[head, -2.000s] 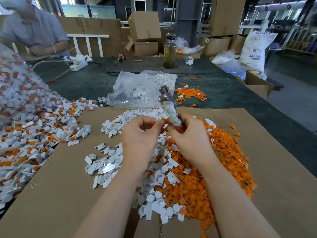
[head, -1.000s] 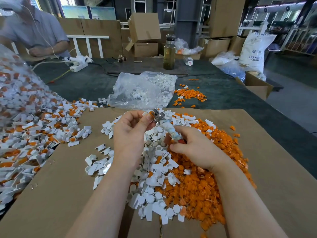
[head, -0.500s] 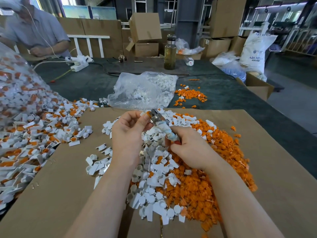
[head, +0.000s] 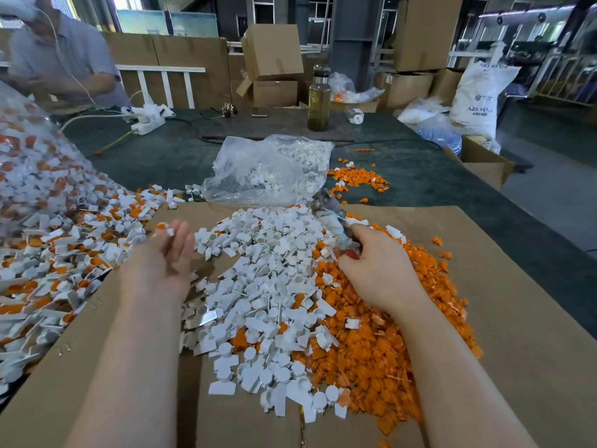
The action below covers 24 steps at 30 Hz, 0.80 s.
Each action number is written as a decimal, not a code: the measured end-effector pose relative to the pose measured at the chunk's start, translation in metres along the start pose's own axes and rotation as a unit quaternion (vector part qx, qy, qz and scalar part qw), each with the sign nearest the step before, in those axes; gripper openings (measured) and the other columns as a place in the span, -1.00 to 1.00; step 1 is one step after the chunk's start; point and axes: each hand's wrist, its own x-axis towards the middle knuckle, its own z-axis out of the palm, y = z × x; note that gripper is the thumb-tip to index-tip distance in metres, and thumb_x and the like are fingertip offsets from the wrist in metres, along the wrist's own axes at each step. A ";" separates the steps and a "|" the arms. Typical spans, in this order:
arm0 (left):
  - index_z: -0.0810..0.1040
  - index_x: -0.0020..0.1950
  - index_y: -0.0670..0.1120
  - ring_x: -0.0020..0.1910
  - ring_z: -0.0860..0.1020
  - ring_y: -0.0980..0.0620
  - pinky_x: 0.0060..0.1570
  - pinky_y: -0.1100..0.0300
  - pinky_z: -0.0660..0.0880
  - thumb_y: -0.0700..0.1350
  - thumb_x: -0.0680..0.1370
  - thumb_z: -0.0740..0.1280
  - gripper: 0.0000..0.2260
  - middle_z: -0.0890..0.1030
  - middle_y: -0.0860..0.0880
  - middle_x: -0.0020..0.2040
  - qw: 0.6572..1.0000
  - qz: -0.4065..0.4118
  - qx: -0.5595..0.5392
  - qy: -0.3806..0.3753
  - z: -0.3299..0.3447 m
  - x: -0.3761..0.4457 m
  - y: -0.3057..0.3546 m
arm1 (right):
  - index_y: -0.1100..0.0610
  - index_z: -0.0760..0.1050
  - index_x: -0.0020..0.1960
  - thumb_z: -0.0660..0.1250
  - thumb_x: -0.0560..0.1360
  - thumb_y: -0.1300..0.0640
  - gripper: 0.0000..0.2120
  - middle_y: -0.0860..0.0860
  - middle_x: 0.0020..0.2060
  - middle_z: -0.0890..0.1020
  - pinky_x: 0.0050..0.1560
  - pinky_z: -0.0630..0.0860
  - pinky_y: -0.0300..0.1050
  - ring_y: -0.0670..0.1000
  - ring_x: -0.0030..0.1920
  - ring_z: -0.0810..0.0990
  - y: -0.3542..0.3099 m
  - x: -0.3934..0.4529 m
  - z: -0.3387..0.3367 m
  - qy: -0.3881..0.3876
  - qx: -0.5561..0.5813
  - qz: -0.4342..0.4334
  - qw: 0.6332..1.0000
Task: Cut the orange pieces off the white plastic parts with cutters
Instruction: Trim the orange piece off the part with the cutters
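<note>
Cutters (head: 332,221) blurred — right hand (head: 374,273) hides the handles.

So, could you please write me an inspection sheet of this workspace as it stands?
Surface: brown cardboard sheet over a dark green table.
Job's things: uncut white-and-orange parts heaped left; trimmed white parts centre; orange offcuts right; cutters.
Clutter: clear plastic bag, glass bottle.
Hands: left hand open, a small piece at its fingertips; right hand grips the cutters.
Cables: white power strip with leads.
Surroundings: cardboard boxes, white sack, another person.
</note>
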 end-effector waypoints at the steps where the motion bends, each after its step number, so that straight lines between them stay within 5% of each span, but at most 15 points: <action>1: 0.52 0.27 -0.18 -0.20 0.71 0.10 -0.16 0.26 0.64 -0.21 0.65 0.24 -0.78 0.70 -0.08 0.00 0.999 -0.007 -0.042 0.018 -0.004 0.004 0.004 | -0.01 0.38 -0.23 0.29 0.51 0.09 -0.85 -0.10 -0.35 0.50 -0.42 0.22 -0.17 -0.10 -0.34 0.44 0.002 0.001 -0.001 0.012 -0.011 0.015 1.000; 6: 0.38 0.44 -0.24 -0.17 0.71 0.03 -0.16 0.18 0.66 -0.23 0.69 0.10 -0.67 0.66 -0.16 0.02 0.967 -0.002 -0.253 0.040 -0.019 0.011 0.017 | 0.02 0.31 -0.26 0.24 0.49 0.08 -0.82 -0.05 -0.34 0.46 -0.46 0.21 -0.18 -0.08 -0.35 0.41 0.013 0.004 -0.003 0.033 -0.076 0.126 0.989; 12: 0.41 0.40 -0.25 0.07 0.65 -0.04 0.04 0.11 0.60 -0.22 0.69 0.09 -0.69 0.63 -0.19 0.11 0.943 0.019 -0.329 0.042 -0.021 0.012 0.016 | 0.01 0.28 -0.23 0.24 0.49 0.07 -0.83 -0.03 -0.30 0.44 -0.47 0.25 -0.18 -0.05 -0.34 0.40 0.018 0.004 -0.005 0.015 -0.127 0.188 0.974; 16: 0.61 0.13 -0.10 -0.15 0.70 0.15 -0.14 0.27 0.63 -0.14 0.59 0.36 -0.86 0.72 -0.01 -0.07 0.997 0.038 -0.049 0.037 -0.010 0.004 0.010 | 0.04 0.31 -0.19 0.27 0.48 0.05 -0.85 -0.02 -0.28 0.43 -0.45 0.26 -0.18 -0.04 -0.32 0.39 0.017 0.005 -0.001 -0.008 -0.144 0.188 0.972; 18: 0.64 0.01 -0.02 -0.18 0.67 0.18 -0.15 0.25 0.60 -0.11 0.54 0.43 -0.94 0.73 0.04 -0.14 0.986 0.071 0.147 -0.011 -0.003 -0.004 0.003 | 0.02 0.32 -0.22 0.27 0.47 0.06 -0.85 -0.02 -0.27 0.46 -0.45 0.27 -0.18 -0.03 -0.31 0.42 0.016 0.004 0.001 -0.016 -0.148 0.181 0.972; 21: 0.63 -0.08 0.12 -0.06 0.62 0.14 -0.10 0.15 0.49 -0.02 0.55 0.41 -0.97 0.70 0.12 -0.14 0.880 0.154 0.433 -0.122 0.003 -0.016 -0.016 | 0.01 0.32 -0.21 0.29 0.46 0.06 -0.84 -0.05 -0.28 0.45 -0.46 0.27 -0.20 -0.06 -0.33 0.41 0.015 0.003 0.005 -0.014 -0.171 0.171 0.970; 24: 0.62 0.00 0.14 0.10 0.57 0.03 0.17 -0.03 0.47 0.15 0.54 0.36 -0.87 0.64 0.14 0.05 0.681 0.211 0.680 -0.172 0.007 -0.018 -0.038 | 0.01 0.31 -0.11 0.32 0.47 0.02 -0.83 -0.08 -0.28 0.39 -0.48 0.23 -0.20 -0.07 -0.35 0.35 0.015 0.002 0.008 -0.005 -0.199 0.163 0.966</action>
